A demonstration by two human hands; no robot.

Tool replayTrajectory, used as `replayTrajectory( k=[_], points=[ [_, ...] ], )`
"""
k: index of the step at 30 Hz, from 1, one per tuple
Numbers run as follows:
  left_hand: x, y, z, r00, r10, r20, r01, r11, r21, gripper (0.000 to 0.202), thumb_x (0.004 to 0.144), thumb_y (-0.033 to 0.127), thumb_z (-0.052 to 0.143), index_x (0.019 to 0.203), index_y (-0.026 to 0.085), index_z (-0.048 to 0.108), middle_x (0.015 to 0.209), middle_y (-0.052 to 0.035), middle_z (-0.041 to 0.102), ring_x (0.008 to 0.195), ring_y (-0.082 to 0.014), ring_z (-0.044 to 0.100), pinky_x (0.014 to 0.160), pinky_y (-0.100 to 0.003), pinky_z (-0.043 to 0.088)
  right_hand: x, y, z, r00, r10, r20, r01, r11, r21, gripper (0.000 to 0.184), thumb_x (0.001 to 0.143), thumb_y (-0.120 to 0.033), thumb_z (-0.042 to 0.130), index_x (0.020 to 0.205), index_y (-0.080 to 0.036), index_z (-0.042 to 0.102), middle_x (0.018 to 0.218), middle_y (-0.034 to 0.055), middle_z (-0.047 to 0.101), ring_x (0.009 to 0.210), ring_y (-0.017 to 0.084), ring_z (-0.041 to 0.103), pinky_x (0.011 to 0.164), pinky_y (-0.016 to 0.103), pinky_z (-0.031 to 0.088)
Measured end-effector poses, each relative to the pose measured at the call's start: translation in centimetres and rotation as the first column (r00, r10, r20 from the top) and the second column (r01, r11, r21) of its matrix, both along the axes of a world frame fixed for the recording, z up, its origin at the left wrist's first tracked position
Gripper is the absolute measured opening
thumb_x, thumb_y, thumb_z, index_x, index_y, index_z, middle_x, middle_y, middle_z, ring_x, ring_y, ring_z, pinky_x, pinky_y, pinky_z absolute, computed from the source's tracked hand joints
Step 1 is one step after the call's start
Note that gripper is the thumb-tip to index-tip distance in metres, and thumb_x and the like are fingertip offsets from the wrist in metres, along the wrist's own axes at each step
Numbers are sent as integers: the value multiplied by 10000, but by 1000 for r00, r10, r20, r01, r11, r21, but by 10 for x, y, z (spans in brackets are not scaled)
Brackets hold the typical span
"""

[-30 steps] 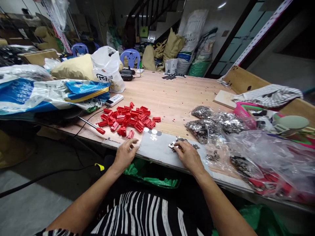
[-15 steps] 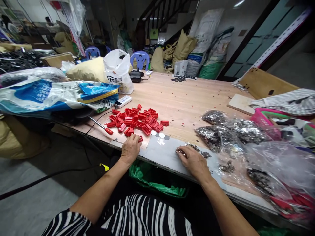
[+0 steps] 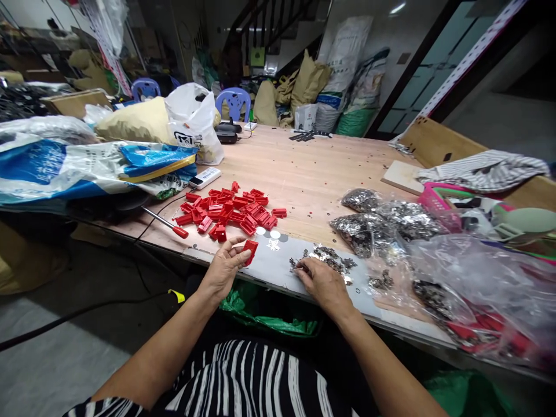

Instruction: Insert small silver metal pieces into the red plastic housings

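Observation:
My left hand (image 3: 223,267) pinches a small red plastic piece (image 3: 250,249) at the near edge of the wooden table (image 3: 304,168). Just beyond it lies a heap of several matching red plastic pieces (image 3: 230,210). My right hand (image 3: 319,281) rests palm down on a grey metal plate (image 3: 278,263), its fingertips closed on small silver metal parts (image 3: 324,258) scattered there; what the fingers hold is too small to make out.
Clear bags of silver metal parts (image 3: 382,217) and a big plastic bag (image 3: 478,278) lie to the right. A red-handled screwdriver (image 3: 167,225), a white remote (image 3: 204,177) and blue-white sacks (image 3: 87,165) sit left. A green bag (image 3: 264,315) hangs under the table edge.
My left hand picked one red piece from the heap's edge and lifted it toward me. My right hand slid a little left among the silver parts.

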State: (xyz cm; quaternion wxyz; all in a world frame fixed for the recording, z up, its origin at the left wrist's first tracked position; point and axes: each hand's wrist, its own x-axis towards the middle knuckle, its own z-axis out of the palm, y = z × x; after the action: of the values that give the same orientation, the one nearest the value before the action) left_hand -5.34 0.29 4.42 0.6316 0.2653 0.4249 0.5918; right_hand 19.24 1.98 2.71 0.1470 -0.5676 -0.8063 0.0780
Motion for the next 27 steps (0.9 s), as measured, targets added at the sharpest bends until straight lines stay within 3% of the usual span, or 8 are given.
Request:
replayTrajectory(
  k=[3,8,20,27],
  points=[
    [2,-6,0,984,-78,161,93,992,-86,424,675,176,760,1057,202,576,888,-14,663,710,-103,630,634,-211,491,-10,0,0,998,-56,4,55,998,34,137,883,-284,493,942,-220,599,917,28,654,816,170,626,681,263,437],
    [4,-13,-6,951,-132,279,175,976,-132,398,734,185,724,1098,228,571,953,-21,660,704,-99,641,634,-225,532,-21,8,5,985,-113,127,112,994,18,164,867,-348,529,928,-220,612,947,41,652,798,178,626,621,262,409],
    [7,-17,-11,919,-172,354,238,960,-150,399,766,158,688,1144,221,577,931,-35,656,732,-118,660,665,-238,552,-14,22,19,963,-101,248,122,990,-74,247,909,-303,433,875,-229,667,889,45,681,798,182,619,608,259,359],
    [10,-19,-10,900,-186,394,262,954,-148,351,753,116,691,1080,188,582,893,-38,656,746,-142,677,698,-255,558,-7,37,18,980,-85,180,99,993,-69,200,872,-261,487,928,-239,678,963,42,642,878,185,604,654,260,382]
  ],
)
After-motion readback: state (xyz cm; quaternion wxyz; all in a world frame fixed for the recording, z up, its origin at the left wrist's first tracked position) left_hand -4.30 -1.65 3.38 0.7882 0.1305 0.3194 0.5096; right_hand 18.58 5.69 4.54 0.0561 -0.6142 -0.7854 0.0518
